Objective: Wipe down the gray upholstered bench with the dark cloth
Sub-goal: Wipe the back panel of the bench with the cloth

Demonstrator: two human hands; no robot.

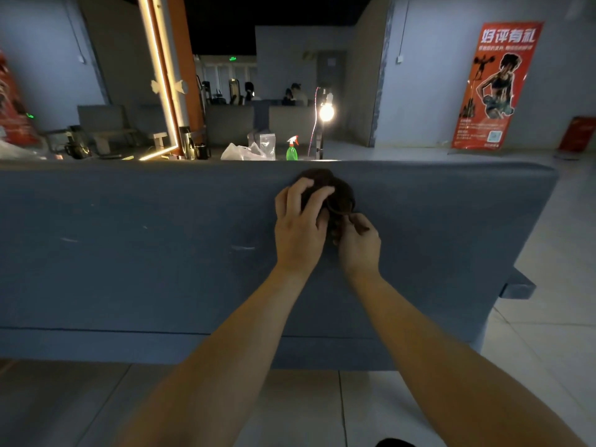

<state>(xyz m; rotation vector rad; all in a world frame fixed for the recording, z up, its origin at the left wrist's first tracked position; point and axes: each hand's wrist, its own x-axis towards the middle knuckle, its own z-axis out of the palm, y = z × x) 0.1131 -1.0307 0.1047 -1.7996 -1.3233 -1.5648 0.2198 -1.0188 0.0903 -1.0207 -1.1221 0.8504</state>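
The left hand (298, 227) and right hand (358, 243) are bare, the forearms (225, 350) uncovered to the frame's edge.

Upholstered bench (161, 253): uniform grey-blue, with a few pale scuff streaks. Cloth (340, 193): dark brown, plain. Spray bottle (292, 152): bright green body, red-orange trigger. Standing poster (496, 88): red-orange ground, white characters across the top, pale square code near the foot. Floor tiles (548, 317): pale grey-white, thin dark joints. Plastic bag (242, 152): white, translucent. Mug (202, 152): black. Mirror frame (185, 59): orange, edged by a warm yellow light strip (157, 59). Bulb (326, 112): glowing yellow-white. Wall (435, 91): dull blue-grey.
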